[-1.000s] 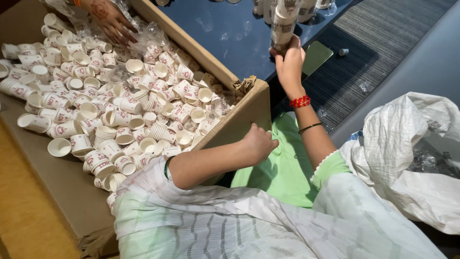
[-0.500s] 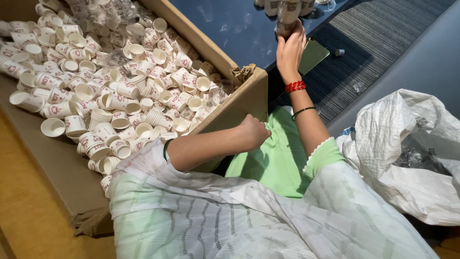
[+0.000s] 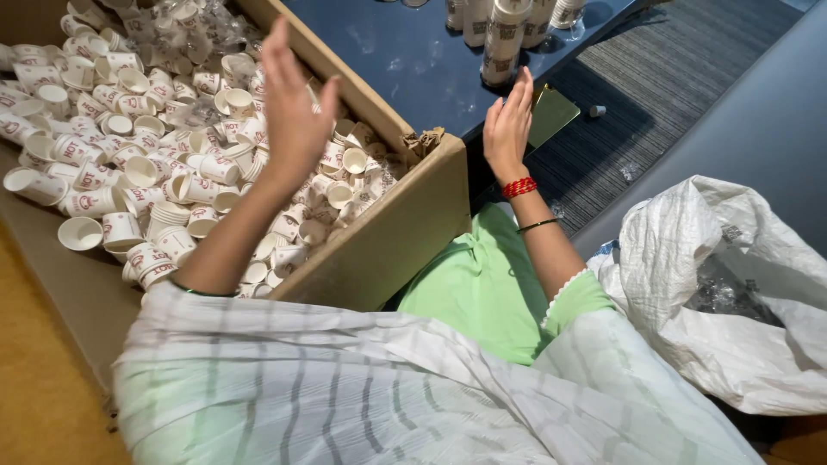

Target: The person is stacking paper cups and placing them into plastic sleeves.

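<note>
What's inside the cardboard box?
The box holds loose white paper cups with clear plastic wrap at the far end; the left hand covers some cups, and lower layers stay hidden.

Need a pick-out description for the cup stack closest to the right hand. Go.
Start at the dark blue tabletop beyond the open cardboard box of loose paper cups. Several tall stacks stand along its far edge; take the stack of nested cups directly above the raised, open right hand. It stands nearer the table's front edge than the other stacks.

Left hand (image 3: 293, 112) now raised above the cups (image 3: 129, 172); right hand (image 3: 508, 125) off the stack (image 3: 501, 39).
</note>
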